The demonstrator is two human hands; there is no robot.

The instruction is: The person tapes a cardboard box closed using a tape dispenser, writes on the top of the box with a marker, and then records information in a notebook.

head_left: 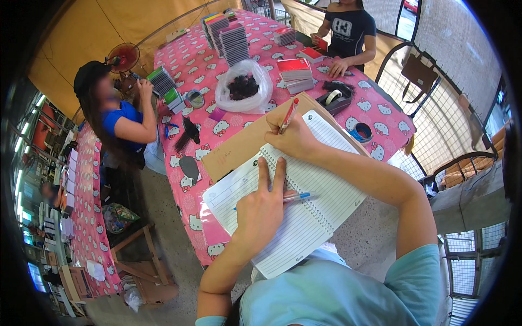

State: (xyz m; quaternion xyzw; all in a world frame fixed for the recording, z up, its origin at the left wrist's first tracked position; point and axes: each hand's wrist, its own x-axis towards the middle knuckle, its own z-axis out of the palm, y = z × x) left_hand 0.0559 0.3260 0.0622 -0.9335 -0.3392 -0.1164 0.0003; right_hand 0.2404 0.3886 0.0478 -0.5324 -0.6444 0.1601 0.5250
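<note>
An open spiral notebook (283,239) with lined pages lies in front of me, over a flat piece of brown cardboard (234,145). My right hand (293,133) is closed round a red and white pen (290,114) at the notebook's upper part; the pen's tip is hidden by the hand. On the left page rests my left hand (259,212), index and middle fingers stretched toward the top edge. A blue and clear pen (298,196) passes under this hand, seemingly tucked in its folded fingers, with its end sticking out over the spiral binding.
On the pink patterned tablecloth (217,129) stand a plastic bag of dark pieces (244,89), a tape dispenser (333,99), a blue tape roll (361,132) and tall stacks of booklets (235,44). One person (128,122) handles booklets at left; another (350,32) stands across the table.
</note>
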